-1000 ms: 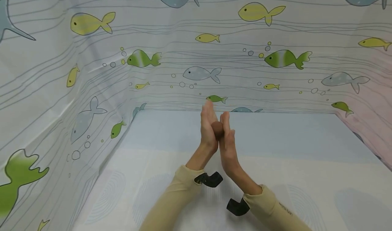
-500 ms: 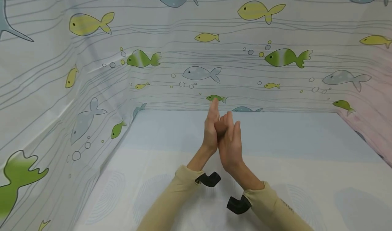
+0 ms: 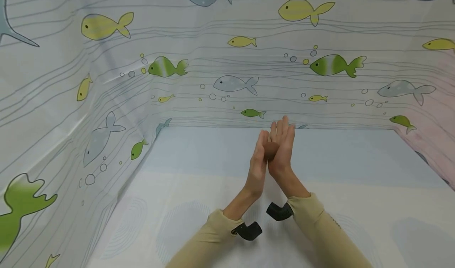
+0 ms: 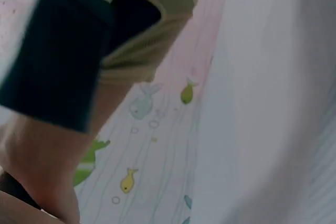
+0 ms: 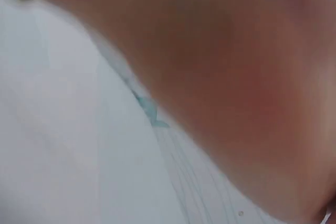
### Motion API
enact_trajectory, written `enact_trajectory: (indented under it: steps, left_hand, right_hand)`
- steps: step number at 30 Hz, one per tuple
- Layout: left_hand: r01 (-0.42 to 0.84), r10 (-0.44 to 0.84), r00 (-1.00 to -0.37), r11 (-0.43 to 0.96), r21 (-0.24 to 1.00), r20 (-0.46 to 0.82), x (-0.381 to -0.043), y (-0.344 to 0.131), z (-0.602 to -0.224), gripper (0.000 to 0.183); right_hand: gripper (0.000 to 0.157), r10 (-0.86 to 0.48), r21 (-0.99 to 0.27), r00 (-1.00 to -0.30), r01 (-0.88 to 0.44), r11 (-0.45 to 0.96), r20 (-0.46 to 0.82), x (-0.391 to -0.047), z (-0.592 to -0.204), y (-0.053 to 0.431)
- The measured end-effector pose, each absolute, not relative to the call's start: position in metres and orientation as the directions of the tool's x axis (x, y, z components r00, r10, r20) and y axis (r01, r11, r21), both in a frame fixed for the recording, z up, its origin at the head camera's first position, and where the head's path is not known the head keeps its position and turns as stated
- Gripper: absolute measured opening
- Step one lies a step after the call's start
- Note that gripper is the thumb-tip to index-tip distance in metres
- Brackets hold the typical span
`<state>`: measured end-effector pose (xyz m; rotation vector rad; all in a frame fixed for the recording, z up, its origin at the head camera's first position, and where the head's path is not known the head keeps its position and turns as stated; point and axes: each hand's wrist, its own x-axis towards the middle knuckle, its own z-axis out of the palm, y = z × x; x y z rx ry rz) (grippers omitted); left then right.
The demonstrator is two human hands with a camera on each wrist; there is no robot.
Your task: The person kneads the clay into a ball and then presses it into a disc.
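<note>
A small brown ball (image 3: 271,150), which looks like modelling clay, is pressed between two upright palms. My left hand (image 3: 256,167) covers its left side, fingers fairly straight and pointing up. Against the other side rests my right hand (image 3: 283,153), its fingers extended and reaching a little higher than the left ones. The heels of the hands sit close together below the ball. In the left wrist view the other forearm (image 4: 47,156) and a black wrist mount (image 4: 58,56) show, but not the ball. Blurred skin (image 5: 210,66) fills much of the right wrist view.
A pale blue and white tabletop (image 3: 199,153) lies beneath the hands. Around it hangs a fish-printed curtain (image 3: 185,35), at the back and both sides. Black elbow-shaped mounts (image 3: 249,231) stick out from the beige sleeves (image 3: 207,240).
The palms slide against each other with the ball between them. Both hands have shifted right; the right hand has moved up and forward, while the left has drawn back lower.
</note>
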<state>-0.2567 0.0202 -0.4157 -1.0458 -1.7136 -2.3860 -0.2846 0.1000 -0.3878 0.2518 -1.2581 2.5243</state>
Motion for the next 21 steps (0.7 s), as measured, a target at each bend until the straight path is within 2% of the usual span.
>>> enact_trajectory:
  steps: [5, 10, 14, 21]
  left_hand:
    - [0.361, 0.391, -0.764, -0.401, 0.842, 0.514, -0.245, 0.019, -0.410, 0.074]
    - [0.365, 0.426, -0.748, -0.378, 0.851, 0.510, -0.233, 0.018, -0.404, 0.076]
    - [0.365, 0.427, -0.740, -0.392, 0.844, 0.519, -0.229, 0.018, -0.401, 0.078]
    - [0.359, 0.348, -0.798, -0.383, 0.851, 0.493, -0.236, 0.018, -0.404, 0.077]
  right_hand:
    - [0.081, 0.208, -0.759, -0.875, -0.482, -0.437, 0.436, -0.298, -0.389, 0.113]
    - [0.089, 0.168, -0.709, -0.806, -0.582, -0.399, 0.567, -0.304, -0.388, 0.121]
    - [0.090, 0.132, -0.708, -0.800, -0.583, -0.399, 0.585, -0.297, -0.387, 0.119]
    - [0.083, 0.022, -0.750, -0.824, -0.526, -0.402, 0.566, -0.275, -0.400, 0.102]
